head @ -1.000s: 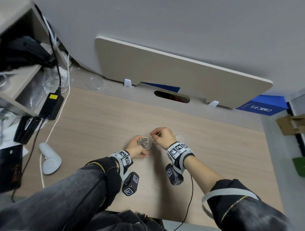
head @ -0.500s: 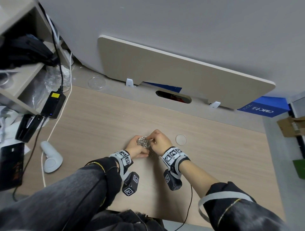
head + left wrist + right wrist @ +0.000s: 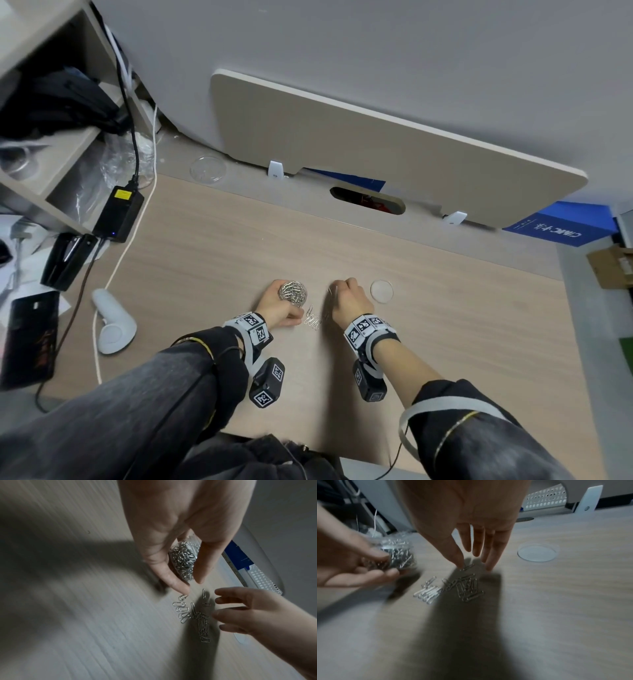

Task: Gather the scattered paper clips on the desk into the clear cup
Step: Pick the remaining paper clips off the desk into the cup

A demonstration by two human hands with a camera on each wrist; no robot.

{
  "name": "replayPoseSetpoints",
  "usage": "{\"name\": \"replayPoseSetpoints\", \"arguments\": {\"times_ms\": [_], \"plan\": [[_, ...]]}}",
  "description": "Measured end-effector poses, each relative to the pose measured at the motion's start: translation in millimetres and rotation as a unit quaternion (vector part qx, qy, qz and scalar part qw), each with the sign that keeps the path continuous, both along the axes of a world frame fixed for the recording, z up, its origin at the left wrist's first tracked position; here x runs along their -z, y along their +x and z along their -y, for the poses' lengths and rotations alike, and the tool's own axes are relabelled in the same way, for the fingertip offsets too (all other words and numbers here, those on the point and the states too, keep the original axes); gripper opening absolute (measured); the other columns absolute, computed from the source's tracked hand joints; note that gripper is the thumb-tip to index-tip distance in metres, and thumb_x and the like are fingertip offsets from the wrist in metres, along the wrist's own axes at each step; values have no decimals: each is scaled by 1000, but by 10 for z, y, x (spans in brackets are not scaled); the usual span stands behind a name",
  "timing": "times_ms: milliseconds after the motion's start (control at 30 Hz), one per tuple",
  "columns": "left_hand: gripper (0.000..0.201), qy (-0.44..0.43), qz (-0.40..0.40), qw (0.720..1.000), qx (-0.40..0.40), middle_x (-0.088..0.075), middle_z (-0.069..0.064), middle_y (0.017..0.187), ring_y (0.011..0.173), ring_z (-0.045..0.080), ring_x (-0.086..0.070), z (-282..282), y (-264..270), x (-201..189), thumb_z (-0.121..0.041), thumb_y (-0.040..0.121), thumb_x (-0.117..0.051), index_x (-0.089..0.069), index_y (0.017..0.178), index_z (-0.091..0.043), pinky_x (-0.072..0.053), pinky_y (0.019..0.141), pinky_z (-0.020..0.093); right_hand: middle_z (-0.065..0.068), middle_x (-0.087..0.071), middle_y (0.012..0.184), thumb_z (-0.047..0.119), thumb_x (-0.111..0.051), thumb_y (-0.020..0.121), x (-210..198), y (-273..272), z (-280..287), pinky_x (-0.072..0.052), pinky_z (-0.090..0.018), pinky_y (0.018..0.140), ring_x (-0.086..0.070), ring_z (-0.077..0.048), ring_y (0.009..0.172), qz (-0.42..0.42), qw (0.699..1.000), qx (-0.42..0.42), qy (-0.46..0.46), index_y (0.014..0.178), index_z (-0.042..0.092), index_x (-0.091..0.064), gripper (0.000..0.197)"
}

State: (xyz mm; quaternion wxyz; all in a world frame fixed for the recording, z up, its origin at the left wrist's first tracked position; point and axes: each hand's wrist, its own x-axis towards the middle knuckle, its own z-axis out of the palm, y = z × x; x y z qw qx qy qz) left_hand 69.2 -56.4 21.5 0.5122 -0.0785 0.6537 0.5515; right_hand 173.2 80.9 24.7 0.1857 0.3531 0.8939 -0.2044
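Note:
My left hand [image 3: 286, 301] grips the clear cup [image 3: 292, 292], which is packed with silver paper clips, and holds it just above the desk at centre; in the left wrist view the cup [image 3: 184, 559] sits between thumb and fingers. Several loose paper clips [image 3: 313, 320] lie on the desk between my hands, a tight cluster [image 3: 453, 588] in the right wrist view. My right hand [image 3: 474, 565] hangs over them with straight fingers, the thumb tip touching one clip [image 3: 468, 566]. It holds nothing that I can see.
A round clear lid [image 3: 381, 291] lies just right of my right hand. A white controller [image 3: 113, 325], a black power brick [image 3: 120, 212] with cables and a shelf stand at the left. A second clear lid [image 3: 208, 169] sits at the back by the divider panel [image 3: 376, 137].
My right hand has left the top of the cup and dropped to the right, down to the loose clips. The left hand has shifted the cup slightly left.

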Motion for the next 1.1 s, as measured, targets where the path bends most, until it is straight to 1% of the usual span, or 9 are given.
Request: {"name": "replayPoseSetpoints", "arguments": {"times_ms": [167,367,433,500,600,700,867,967,1100], "plan": [[55,-13,-5,1000,5,-60,10,91,71,23,-62,60,-8,19,24,70,-59,-50,99,-22,-56,53,31,-7,-40,130,4,-49,78,69,30,65,-49,-41,85,-40,-30,119,15,996,-83,8,130,12,-45,52],[57,-15,-6,1000,8,-60,9,89,67,22,-62,55,48,4,25,70,-58,-49,107,-17,-58,56,32,-2,-46,124,2,-47,80,101,212,45,-50,-40,81,-43,-26,114,-7,985,-171,3,123,15,-54,46],[57,-16,-5,1000,6,-60,10,89,67,22,-62,48,68,-2,25,70,-58,-49,108,-17,-59,55,32,-2,-48,121,4,-47,83,95,269,38,-49,-39,81,-45,-26,113,-28,991,-127,10,121,18,-56,41],[57,-17,-4,1000,8,-60,9,88,66,22,-62,47,93,-13,26,71,-57,-48,109,-16,-58,56,32,-5,-50,119,11,-47,88,81,309,27,-49,-38,81,-50,-28,110,-45,998,-28,17,117,15,-57,31],[58,-18,-2,1000,12,-60,8,85,65,22,-61,40,124,-29,26,72,-57,-48,109,-16,-58,55,32,-12,-58,111,19,-49,86,81,361,33,-50,-36,79,-60,-33,102,4,996,94,-10,106,9,-54,23],[57,-21,-3,1000,18,-61,8,84,65,22,-61,31,149,-46,26,72,-57,-47,109,-17,-58,56,32,-11,-64,108,31,-58,79,137,388,111,-50,-33,80,-63,-31,100,50,988,127,-67,107,11,-53,36],[57,-26,-4,999,18,-61,9,82,64,23,-60,62,160,-42,25,71,-58,-49,109,-16,-58,55,31,-11,-59,113,47,-72,71,174,257,239,-50,-35,84,-61,-32,103,2,983,160,-87,111,10,-47,60],[58,-28,-6,999,16,-61,10,82,64,23,-59,86,165,-44,25,71,-57,-49,111,-16,-58,55,32,-12,-49,118,46,-77,69,150,206,331,-48,-38,84,-59,-36,106,-11,983,165,-78,115,9,-40,70],[59,-22,0,1000,12,-62,13,88,67,25,-63,111,180,-68,26,71,-55,-49,113,-16,-58,59,33,-11,-41,120,57,-79,62,132,153,506,-49,-41,82,-54,-36,107,-16,983,182,-9,118,8,-38,84]]}}
